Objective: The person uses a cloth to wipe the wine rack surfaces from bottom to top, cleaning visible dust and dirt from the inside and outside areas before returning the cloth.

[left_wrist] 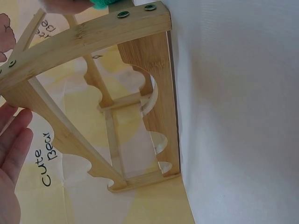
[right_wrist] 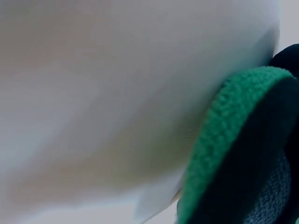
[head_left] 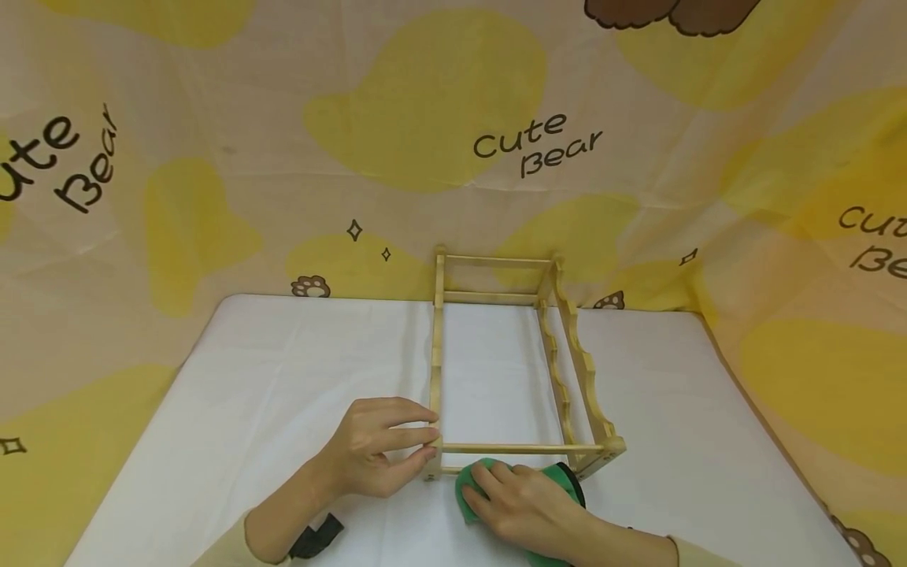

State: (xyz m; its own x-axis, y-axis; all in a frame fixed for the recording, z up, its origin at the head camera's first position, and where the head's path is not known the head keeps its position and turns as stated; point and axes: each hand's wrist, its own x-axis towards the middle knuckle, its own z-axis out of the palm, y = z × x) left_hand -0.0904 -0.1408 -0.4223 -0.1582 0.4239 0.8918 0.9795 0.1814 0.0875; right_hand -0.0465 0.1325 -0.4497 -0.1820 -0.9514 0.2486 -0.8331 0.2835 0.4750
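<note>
A light wooden rack (head_left: 436, 346) with scalloped side rails stands on the white surface, its long sides running away from me. My left hand (head_left: 386, 445) holds its left side at the near end, fingertips against the rail. In the left wrist view, the left fingers (left_wrist: 19, 144) touch a scalloped rail (left_wrist: 70, 144). At the rack's near end, my right hand (head_left: 520, 504) grips a green cloth (head_left: 468, 500) with a dark edge, bunched under the fingers against the near crossbars. Up close in the right wrist view, the green cloth (right_wrist: 224, 123) shows a fuzzy face and dark trim.
A white-covered table (head_left: 305, 370) lies beneath the rack. Yellow-patterned fabric (head_left: 425, 102) with printed words hangs behind and at both sides, close to the rack's far end. A black strap (head_left: 316, 537) is beside my left wrist.
</note>
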